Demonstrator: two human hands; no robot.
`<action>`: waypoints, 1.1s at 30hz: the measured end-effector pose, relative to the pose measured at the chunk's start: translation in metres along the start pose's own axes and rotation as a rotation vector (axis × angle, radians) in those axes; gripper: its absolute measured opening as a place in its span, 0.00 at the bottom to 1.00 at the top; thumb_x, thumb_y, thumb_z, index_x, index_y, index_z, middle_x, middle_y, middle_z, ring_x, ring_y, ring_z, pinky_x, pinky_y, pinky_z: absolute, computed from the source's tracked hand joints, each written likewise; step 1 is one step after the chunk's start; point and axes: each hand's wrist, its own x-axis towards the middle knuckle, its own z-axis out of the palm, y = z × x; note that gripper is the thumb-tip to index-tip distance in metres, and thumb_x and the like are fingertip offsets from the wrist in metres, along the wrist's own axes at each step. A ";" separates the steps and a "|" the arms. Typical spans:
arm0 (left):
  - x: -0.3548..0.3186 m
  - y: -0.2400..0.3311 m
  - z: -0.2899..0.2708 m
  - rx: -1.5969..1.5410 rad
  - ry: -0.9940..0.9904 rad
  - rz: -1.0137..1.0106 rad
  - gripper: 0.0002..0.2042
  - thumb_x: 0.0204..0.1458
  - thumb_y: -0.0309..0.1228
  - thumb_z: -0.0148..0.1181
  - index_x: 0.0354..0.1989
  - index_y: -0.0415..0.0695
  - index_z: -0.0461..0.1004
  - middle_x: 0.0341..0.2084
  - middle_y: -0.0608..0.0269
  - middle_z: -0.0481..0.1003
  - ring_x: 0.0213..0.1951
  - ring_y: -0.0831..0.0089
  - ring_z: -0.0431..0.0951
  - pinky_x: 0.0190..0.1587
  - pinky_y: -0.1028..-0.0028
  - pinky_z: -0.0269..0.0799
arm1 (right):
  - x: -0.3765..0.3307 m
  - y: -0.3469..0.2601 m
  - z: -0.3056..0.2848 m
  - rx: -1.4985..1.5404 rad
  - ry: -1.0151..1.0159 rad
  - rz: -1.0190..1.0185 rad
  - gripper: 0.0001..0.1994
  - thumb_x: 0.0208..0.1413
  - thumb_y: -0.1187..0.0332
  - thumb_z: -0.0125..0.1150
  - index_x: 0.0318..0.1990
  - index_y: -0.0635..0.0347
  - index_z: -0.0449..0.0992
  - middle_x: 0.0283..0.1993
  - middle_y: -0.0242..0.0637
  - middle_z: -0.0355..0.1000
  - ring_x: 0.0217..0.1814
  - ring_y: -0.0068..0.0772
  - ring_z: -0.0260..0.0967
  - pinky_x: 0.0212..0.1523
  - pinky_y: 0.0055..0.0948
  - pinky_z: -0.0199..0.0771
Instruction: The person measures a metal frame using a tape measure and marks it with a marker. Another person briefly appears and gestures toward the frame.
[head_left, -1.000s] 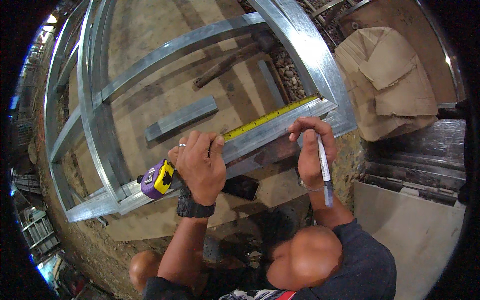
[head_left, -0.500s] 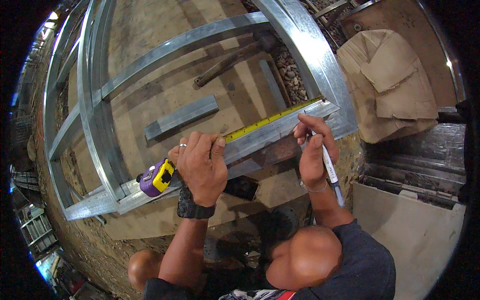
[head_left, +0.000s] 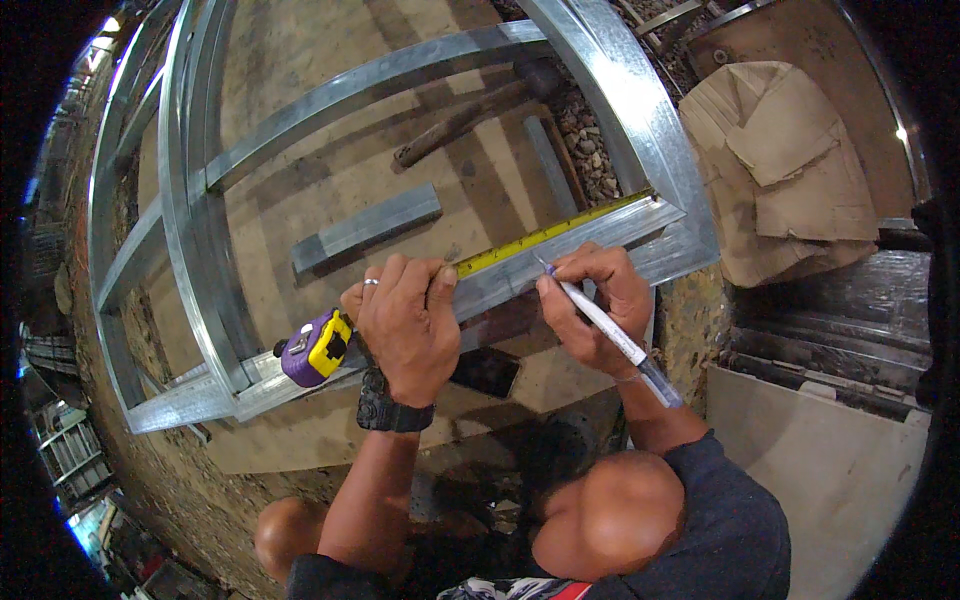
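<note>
Plywood sheets and gravel lie under a galvanised steel stud frame [head_left: 640, 110], with a short loose channel offcut [head_left: 365, 228] resting inside it and folded cardboard [head_left: 790, 170] off to the far right. My left hand [head_left: 405, 325] is spread flat, fingers pressing the yellow tape blade [head_left: 545, 235] down onto the frame's near rail [head_left: 560, 270], while the purple-and-yellow tape measure case [head_left: 315, 347] sits just left of that hand on the same rail (a ring and a black watch show on it). My right hand [head_left: 595, 300] pinches a white marker pen [head_left: 610, 330] between thumb and fingers, its tip touching the rail right beside the blade.
</note>
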 end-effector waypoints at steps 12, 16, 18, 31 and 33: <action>0.000 0.000 -0.001 0.004 -0.005 -0.009 0.03 0.57 0.32 0.65 0.33 0.48 0.79 0.30 0.62 0.75 0.36 0.57 0.73 0.45 0.60 0.58 | 0.014 -0.003 0.011 -0.170 0.005 -0.177 0.11 0.45 0.81 0.75 0.31 0.57 0.77 0.25 0.38 0.74 0.24 0.42 0.74 0.26 0.36 0.73; -0.001 0.000 0.000 0.009 -0.011 -0.029 0.03 0.56 0.32 0.66 0.34 0.48 0.80 0.30 0.62 0.75 0.37 0.56 0.74 0.46 0.60 0.58 | 0.016 0.000 0.020 -0.151 -0.053 -0.258 0.12 0.45 0.82 0.75 0.31 0.58 0.76 0.26 0.39 0.75 0.25 0.40 0.75 0.26 0.34 0.74; -0.001 -0.002 0.002 0.003 0.002 -0.019 0.03 0.56 0.32 0.66 0.34 0.48 0.81 0.31 0.62 0.75 0.37 0.56 0.75 0.46 0.60 0.58 | 0.016 0.004 0.023 -0.161 -0.084 -0.271 0.12 0.44 0.83 0.75 0.31 0.58 0.76 0.26 0.40 0.75 0.25 0.40 0.75 0.26 0.34 0.74; -0.002 -0.002 0.002 0.004 0.014 -0.008 0.03 0.55 0.33 0.67 0.34 0.49 0.80 0.31 0.63 0.76 0.38 0.56 0.75 0.46 0.59 0.58 | 0.019 -0.001 0.034 -0.145 -0.150 -0.278 0.12 0.44 0.80 0.75 0.32 0.57 0.77 0.26 0.38 0.74 0.25 0.40 0.75 0.26 0.34 0.73; -0.001 -0.002 0.003 0.008 0.035 -0.001 0.04 0.56 0.32 0.67 0.33 0.48 0.79 0.30 0.63 0.75 0.37 0.57 0.74 0.45 0.60 0.57 | 0.019 -0.001 0.034 -0.159 -0.159 -0.290 0.12 0.43 0.80 0.76 0.32 0.57 0.77 0.26 0.38 0.74 0.25 0.40 0.75 0.26 0.34 0.73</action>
